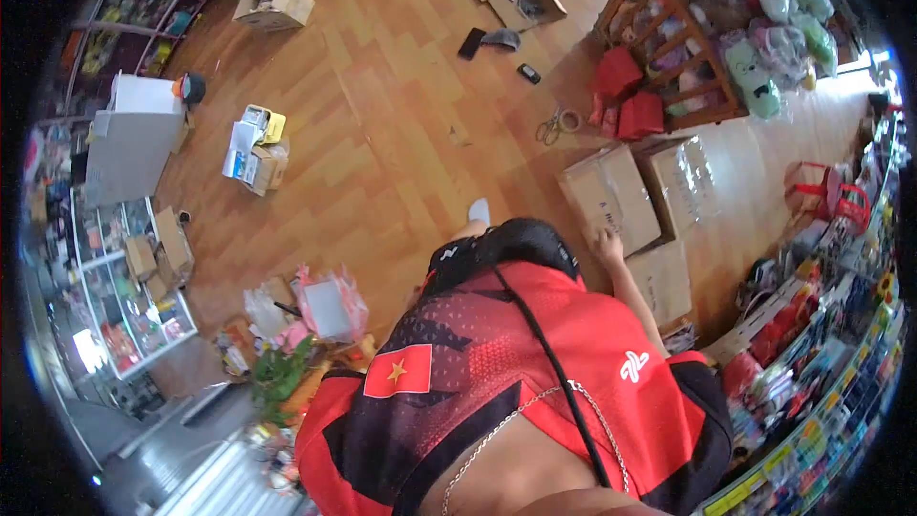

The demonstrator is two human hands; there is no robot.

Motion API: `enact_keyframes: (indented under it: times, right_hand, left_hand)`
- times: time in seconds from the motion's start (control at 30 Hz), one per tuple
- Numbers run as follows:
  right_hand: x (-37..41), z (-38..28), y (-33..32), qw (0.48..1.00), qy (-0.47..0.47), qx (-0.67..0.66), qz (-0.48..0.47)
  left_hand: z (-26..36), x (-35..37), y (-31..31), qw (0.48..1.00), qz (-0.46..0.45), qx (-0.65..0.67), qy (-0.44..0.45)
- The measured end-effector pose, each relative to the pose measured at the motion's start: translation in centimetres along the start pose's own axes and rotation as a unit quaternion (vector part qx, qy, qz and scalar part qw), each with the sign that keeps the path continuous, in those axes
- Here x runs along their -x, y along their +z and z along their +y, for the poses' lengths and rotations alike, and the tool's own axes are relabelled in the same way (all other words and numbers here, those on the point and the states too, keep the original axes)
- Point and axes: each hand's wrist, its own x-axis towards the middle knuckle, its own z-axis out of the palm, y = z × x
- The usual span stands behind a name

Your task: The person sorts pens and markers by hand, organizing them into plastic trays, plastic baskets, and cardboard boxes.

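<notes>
My right hand point(607, 246) is at the near edge of a closed cardboard box point(611, 193), its fingers bent against the cardboard. Beside that box stands a second cardboard box point(684, 182) with shiny tape on it, and a third cardboard box point(663, 279) lies close to my forearm. My left hand does not show; my left arm is hidden beyond my torso. A pair of scissors point(547, 128) and a roll of tape point(570, 120) rest on the floor past the boxes.
A wooden crate point(673, 48) of bagged plush toys stands at the upper right, with red boxes point(640, 115) against it. A phone point(471, 43) and an opened carton point(521, 0) lie on the wooden floor point(382, 124). Stocked shelves point(812, 440) run along the right.
</notes>
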Motion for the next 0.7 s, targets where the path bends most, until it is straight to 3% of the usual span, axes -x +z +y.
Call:
enact_keyframes:
  times: [0.03, 0.07, 0.13, 0.17, 0.2, 0.27, 0.33, 0.43, 0.57, 0.7]
  right_hand:
    - [-0.8, -8.7, -4.5, 0.973, 0.108, -0.191, -0.071]
    - [-1.5, -17.5, -9.1, 0.899, 0.237, -0.354, -0.1]
    - [-2.8, -20.9, -8.1, 0.969, 0.106, -0.208, -0.08]
    - [-3.5, -21.2, -7.3, 0.979, 0.061, -0.17, -0.094]
    - [-4.1, -23.6, -8.9, 0.969, 0.089, -0.221, -0.066]
    - [-5.9, -24.2, -9.5, 0.942, 0.159, -0.293, -0.036]
    - [-8.0, -24.4, -10.1, 0.908, 0.209, -0.364, -0.002]
    - [-11.8, -22.3, -7.7, 0.882, 0.232, -0.41, 0.027]
    - [-18.5, -20.9, -4.8, 0.89, 0.293, -0.344, -0.065]
    - [-26.5, -22.1, -1.8, 0.859, 0.281, -0.417, -0.098]
  left_hand:
    - [-0.2, -1.2, -1.3, 1.0, -0.017, -0.021, 0.0]
    - [0.4, -2.6, -2.9, 0.999, -0.031, -0.039, 0.003]
    - [2.9, -7.0, -6.4, 0.996, -0.047, -0.076, 0.017]
    - [4.9, -9.6, -8.1, 0.994, -0.045, -0.092, 0.027]
    - [7.1, -12.3, -9.8, 0.992, -0.045, -0.108, 0.037]
    - [10.9, -19.0, -11.9, 0.994, -0.04, -0.082, 0.055]
    - [10.9, -29.1, -12.0, 0.996, -0.058, -0.028, 0.063]
    - [25.9, -29.9, -16.1, 0.993, -0.061, 0.07, 0.076]
    - [32.4, -36.4, -18.0, 0.989, -0.09, 0.082, 0.085]
    - [35.7, -40.6, -19.4, 0.991, -0.106, 0.054, 0.055]
